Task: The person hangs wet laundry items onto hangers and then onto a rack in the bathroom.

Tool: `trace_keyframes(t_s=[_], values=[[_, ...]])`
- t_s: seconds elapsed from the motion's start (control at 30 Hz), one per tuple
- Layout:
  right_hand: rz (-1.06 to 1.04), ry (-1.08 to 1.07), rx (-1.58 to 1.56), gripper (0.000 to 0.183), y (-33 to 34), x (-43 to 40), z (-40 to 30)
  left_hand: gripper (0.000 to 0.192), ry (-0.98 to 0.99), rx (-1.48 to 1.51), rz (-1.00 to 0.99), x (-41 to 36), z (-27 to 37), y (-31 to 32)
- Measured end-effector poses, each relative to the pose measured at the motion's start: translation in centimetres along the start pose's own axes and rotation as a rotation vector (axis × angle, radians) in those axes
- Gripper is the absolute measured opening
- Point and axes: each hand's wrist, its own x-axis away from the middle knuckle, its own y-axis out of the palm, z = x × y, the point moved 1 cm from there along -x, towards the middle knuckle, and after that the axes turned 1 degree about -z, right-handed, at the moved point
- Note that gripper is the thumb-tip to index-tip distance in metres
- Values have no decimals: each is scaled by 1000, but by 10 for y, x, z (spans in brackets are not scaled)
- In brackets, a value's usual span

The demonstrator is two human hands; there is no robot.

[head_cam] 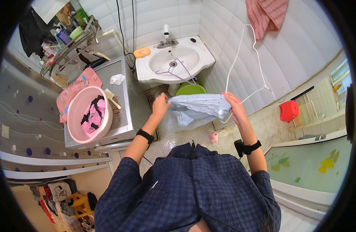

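A light blue garment with small dark dots (199, 105) is stretched sideways between my hands, its lower part hanging in blurred folds. My left hand (160, 107) pinches its left end. At the other end, my right hand (234, 105) grips the cloth together with a white wire hanger (230, 66). The hanger stands up above that hand, and part of it passes behind the hand and garment. Beyond the cloth, a purple hanger (173, 72) lies across the basin of a white sink (143, 72).
A pink tub (72, 119) holding pink and black clothing (95, 116) rests on a grey washing machine (128, 119), beside a cream brush (111, 98). Below the sink sits a green basin (191, 88). A small pink object (213, 137) is on the tiled floor. A red stool (289, 111) stands right.
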Motion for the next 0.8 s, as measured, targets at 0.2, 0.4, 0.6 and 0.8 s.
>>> trace_keyframes(t_s=[0.2, 0.4, 0.6, 0.8], values=[[-79, 83, -75, 25, 25, 0, -22, 31, -77, 185, -182, 11, -23, 65], [-4, -127, 284, 23, -26, -6, -21, 17, -277, 716, -602, -4, -23, 41], [116, -45, 257, 27, -48, -5, -34, 13, 15, 834, -250, -31, -6, 3], [-19, -68, -11, 27, -16, -6, -54, 20, 366, 106, 432, -28, 47, -47]])
